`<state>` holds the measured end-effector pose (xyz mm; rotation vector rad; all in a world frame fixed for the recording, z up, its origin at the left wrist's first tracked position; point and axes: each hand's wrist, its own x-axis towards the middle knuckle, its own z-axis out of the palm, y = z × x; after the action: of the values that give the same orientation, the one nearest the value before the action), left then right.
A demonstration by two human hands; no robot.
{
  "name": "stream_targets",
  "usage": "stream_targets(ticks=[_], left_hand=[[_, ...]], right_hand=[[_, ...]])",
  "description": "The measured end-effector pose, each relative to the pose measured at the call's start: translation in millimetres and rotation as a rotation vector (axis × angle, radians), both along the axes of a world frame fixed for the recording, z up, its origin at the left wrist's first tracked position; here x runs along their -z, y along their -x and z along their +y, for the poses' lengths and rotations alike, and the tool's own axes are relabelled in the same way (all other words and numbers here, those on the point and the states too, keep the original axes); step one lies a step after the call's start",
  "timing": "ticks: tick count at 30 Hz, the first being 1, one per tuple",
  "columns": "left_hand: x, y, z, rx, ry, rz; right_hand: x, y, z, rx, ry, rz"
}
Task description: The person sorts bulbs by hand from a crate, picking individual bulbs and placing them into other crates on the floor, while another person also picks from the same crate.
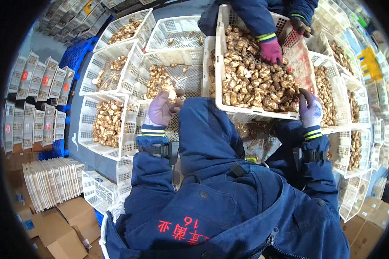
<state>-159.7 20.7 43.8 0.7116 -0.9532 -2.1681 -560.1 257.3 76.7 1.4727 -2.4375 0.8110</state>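
My left hand [161, 110], in a purple glove, is closed round a pale mushroom [172, 92]. It is over a white crate [190, 58] where a small heap of brown-and-white mushrooms [156, 78] lies. At the front right corner of a large tilted crate [259, 113], my right hand [311, 110] curls its fingers over the rim beside the mushroom pile [259, 84]. What those fingertips grip is hard to make out. A co-worker's pink-gloved hand [271, 51] reaches into the same pile; their other hand [301, 26], in a dark glove, holds something brown.
White crates of mushrooms stand on both sides, including a fuller one [108, 123] on the left and another [326, 95] on the right. Stacked crates [41, 77], a blue pallet [78, 54] and cardboard boxes [58, 224] are at the left. My knees are under the large crate.
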Motion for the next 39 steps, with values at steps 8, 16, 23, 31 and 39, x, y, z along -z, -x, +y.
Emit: stream_targets(ticks=[8, 16, 23, 31, 39], left_hand=[[12, 6, 10, -0.230, -0.028, -0.040], [17, 0, -5, 0.009, -0.103, 0.287], [142, -39, -68, -0.288, -0.525, -0.048], [-101, 19, -206, -0.540, 0.207, -0.386], [-67, 101, -93, 0.036, 0.431, -0.460]], right_hand=[[-7, -1, 3, 0.011, -0.012, -0.063], [-4, 1, 0, 0.000, 0.034, -0.063], [-15, -9, 1, 0.019, 0.017, -0.058], [-13, -11, 3, 0.027, 0.054, -0.037], [-11, -3, 3, -0.001, 0.077, -0.065]])
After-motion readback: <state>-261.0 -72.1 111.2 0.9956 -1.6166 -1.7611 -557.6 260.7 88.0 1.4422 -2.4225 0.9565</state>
